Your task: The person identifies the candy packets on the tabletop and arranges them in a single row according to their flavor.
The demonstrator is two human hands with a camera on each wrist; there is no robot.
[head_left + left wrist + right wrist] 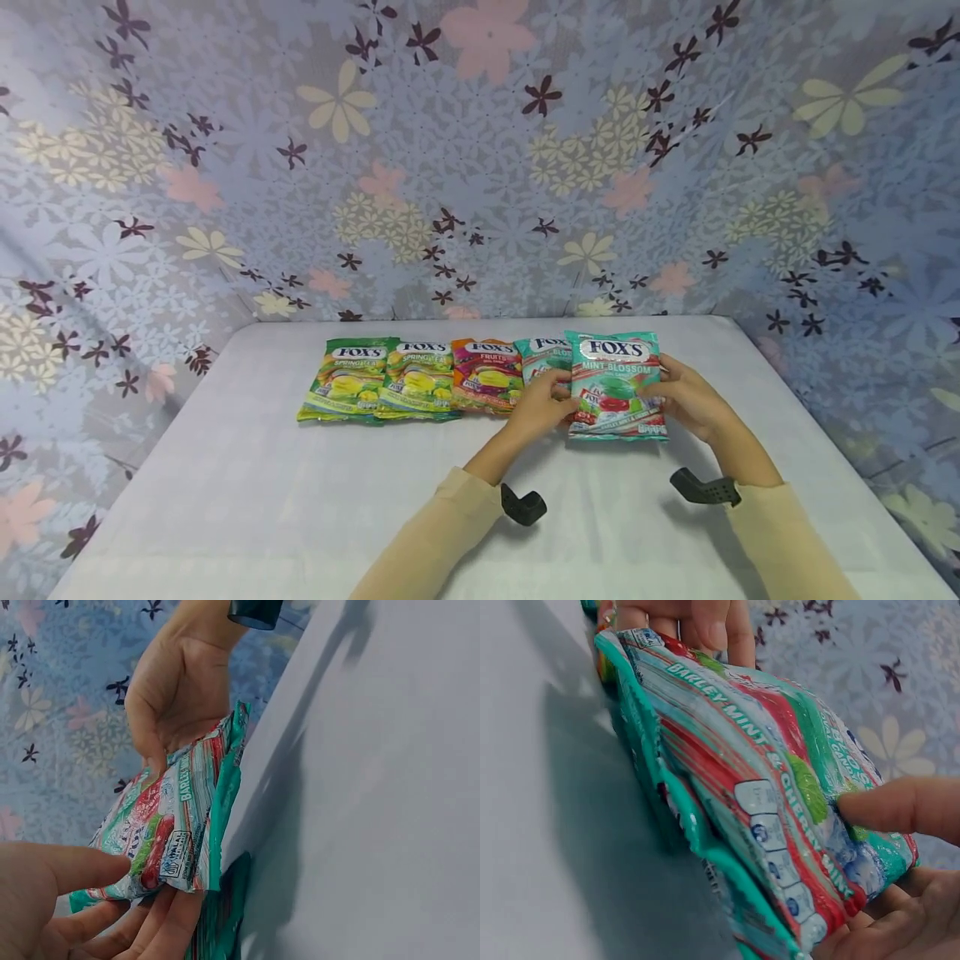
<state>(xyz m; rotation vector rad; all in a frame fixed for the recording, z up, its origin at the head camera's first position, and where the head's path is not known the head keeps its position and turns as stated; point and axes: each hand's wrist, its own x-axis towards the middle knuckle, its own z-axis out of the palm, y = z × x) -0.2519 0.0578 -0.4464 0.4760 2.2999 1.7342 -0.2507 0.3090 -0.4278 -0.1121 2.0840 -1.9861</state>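
Observation:
Between both hands is a teal Fox's Mint Blossom candy bag (617, 375), its front facing up, raised a little off the table. My left hand (538, 408) grips its left edge, thumb on the front and fingers beneath. At the other edge, my right hand (693, 402) holds it the same way, with the thumb (896, 806) pressing the printed face. Another teal bag (540, 357) lies just to the left, partly covered by the held bag and my left hand. In the left wrist view, teal wrapping (225, 915) shows below the held bag.
Left of the teal bags, an orange Fruits bag (487, 375) and two green Spring Tea bags (420, 379) lie in a row, edges overlapping. They rest on a white-covered table (300, 500). Behind it hangs a flowered cloth (480, 183).

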